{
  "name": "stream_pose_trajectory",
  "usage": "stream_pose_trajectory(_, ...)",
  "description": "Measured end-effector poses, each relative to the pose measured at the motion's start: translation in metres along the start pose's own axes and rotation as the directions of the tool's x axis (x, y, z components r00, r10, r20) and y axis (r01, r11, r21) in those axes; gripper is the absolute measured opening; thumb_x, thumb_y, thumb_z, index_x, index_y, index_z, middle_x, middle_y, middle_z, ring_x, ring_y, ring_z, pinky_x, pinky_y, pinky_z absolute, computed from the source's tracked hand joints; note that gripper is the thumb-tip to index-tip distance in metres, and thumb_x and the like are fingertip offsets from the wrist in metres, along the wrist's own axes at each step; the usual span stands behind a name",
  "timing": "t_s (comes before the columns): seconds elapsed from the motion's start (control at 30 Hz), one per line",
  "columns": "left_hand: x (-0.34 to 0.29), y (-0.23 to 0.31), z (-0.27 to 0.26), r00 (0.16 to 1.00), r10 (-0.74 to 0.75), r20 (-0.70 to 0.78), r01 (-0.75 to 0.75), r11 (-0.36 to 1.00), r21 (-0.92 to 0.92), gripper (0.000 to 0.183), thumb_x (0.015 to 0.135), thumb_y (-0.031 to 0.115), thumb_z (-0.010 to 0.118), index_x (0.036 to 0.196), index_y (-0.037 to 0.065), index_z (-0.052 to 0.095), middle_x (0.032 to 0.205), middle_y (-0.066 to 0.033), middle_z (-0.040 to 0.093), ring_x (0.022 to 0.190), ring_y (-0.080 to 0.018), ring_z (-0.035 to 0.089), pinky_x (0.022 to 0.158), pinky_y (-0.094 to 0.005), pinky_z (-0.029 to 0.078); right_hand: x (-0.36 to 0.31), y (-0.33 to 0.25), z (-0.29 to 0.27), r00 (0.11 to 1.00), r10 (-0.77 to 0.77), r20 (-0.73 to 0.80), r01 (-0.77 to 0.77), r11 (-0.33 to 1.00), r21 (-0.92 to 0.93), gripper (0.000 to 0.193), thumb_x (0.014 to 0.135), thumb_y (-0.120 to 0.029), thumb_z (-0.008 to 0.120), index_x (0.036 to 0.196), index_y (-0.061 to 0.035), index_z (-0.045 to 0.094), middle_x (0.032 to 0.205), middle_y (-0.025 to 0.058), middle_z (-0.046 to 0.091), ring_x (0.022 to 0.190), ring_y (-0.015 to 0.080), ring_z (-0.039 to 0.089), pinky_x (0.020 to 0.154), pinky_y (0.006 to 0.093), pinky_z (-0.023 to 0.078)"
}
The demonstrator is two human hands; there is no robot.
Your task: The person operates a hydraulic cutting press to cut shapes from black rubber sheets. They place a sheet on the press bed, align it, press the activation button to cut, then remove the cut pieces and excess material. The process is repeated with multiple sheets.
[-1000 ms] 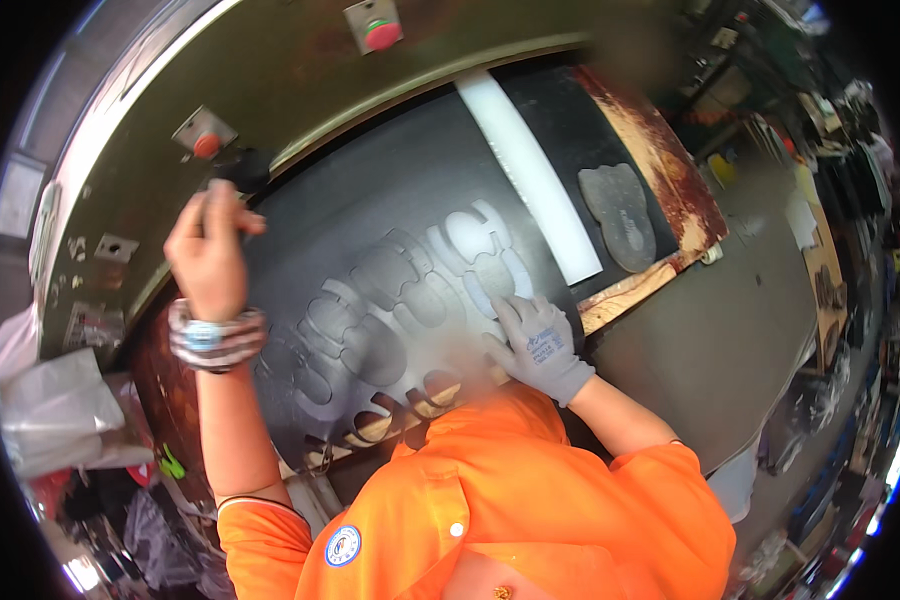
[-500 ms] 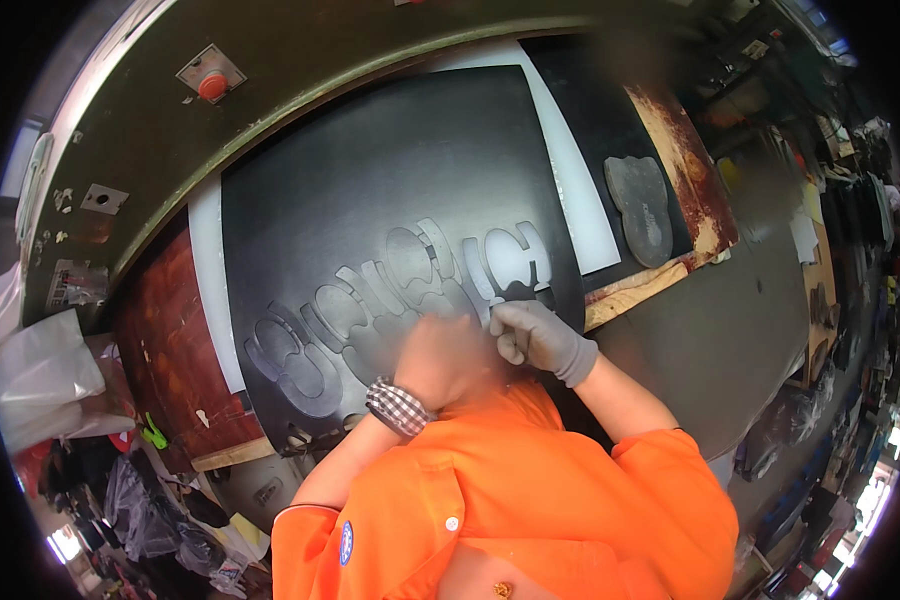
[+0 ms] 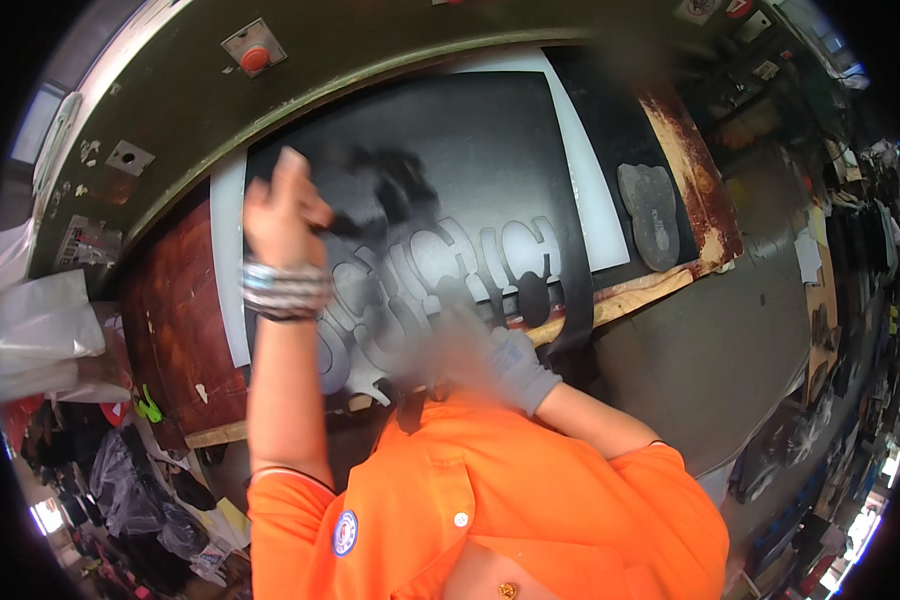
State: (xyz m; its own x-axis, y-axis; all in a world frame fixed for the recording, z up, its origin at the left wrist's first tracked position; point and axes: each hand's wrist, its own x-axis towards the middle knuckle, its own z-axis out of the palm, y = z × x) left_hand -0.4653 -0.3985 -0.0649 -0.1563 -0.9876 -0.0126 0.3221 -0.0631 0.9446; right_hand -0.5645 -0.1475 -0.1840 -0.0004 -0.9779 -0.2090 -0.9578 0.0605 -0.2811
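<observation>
My bare left hand [image 3: 285, 215], with a checkered band at the wrist, is raised over the left part of a glossy black sheet [image 3: 490, 130]. Its fingers are stretched out and hold nothing. Curved, horseshoe-like cut-outs [image 3: 525, 245] run along the near part of the sheet, and pale board shows through some of them. My right hand [image 3: 520, 365], in a grey glove, is low at the sheet's near edge, close to my body. A blurred patch covers its fingers, so its grip is hidden. Dark reflections lie on the sheet beside my left hand.
A white board [image 3: 605, 225] lies under the sheet, on a reddish-brown worn table [image 3: 170, 300] with a wooden edge. A dark sole-shaped piece [image 3: 650, 215] rests at the right. Behind runs a green machine beam with a red button [image 3: 255, 58]. Plastic bags [image 3: 45, 325] are at the left.
My left hand has gone from near my right hand up and out to the sheet's left side, its fingers now extended. My gloved right hand is lower. The sheet's near edge has shifted and looks bent.
</observation>
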Motion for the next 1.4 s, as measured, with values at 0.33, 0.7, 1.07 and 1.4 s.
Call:
stream_pose_trajectory(0.33,-0.078,-0.025,-0.083,0.556,0.232,0.799,-0.807,0.381,0.451,0.024,0.075,0.005,0.075,0.098,0.001,0.069,0.086,-0.0152,0.068,0.078,-0.0291,0.068,0.072,-0.0356,0.056,0.041,-0.001,0.008,0.943,0.021,0.333,-0.333,0.012,0.943,0.046,0.098,-0.048,0.051,0.089,-0.004,0.06,0.08,0.0059,0.063,0.059,0.0171,0.062,0.052,0.0283,0.047)
stream_pose_trajectory(0.7,-0.088,-0.097,-0.128,0.934,-0.344,0.094,0.296,0.895,0.333,0.028,0.097,0.025,0.064,0.1,-0.002,0.064,0.069,-0.0029,0.06,0.062,-0.0124,0.057,0.062,-0.0267,0.05,0.038,-0.049,-0.004,0.883,-0.126,-0.453,0.303,0.889,0.344,0.032,0.083,-0.037,0.07,0.091,-0.0066,0.061,0.131,0.0252,0.056,0.072,0.0323,0.069,0.068,0.0395,0.055)
stream_pose_trajectory(1.07,0.032,0.103,-0.158,0.879,0.476,-0.006,-0.476,0.879,-0.031,0.027,0.095,0.025,0.068,0.083,0.005,0.056,0.06,-0.0001,0.048,0.049,-0.0093,0.039,0.046,-0.0266,0.034,0.05,-0.073,0.015,0.964,-0.237,-0.122,0.251,0.961,0.114,0.047,0.091,-0.051,0.058,0.094,-0.004,0.065,0.137,0.0208,0.05,0.092,0.0336,0.067,0.074,0.0416,0.055)
stream_pose_trajectory(1.4,-0.11,-0.013,-0.206,0.603,0.137,0.785,-0.783,0.29,0.551,0.046,0.073,0.011,0.078,0.116,0.0,0.064,0.089,-0.0144,0.061,0.078,-0.0305,0.059,0.07,-0.0398,0.049,0.099,-0.096,0.026,0.919,-0.176,0.354,-0.39,-0.263,0.882,0.043,0.1,-0.046,0.048,0.086,-0.0056,0.055,0.074,0.0063,0.061,0.054,0.0162,0.057,0.048,0.0285,0.044)
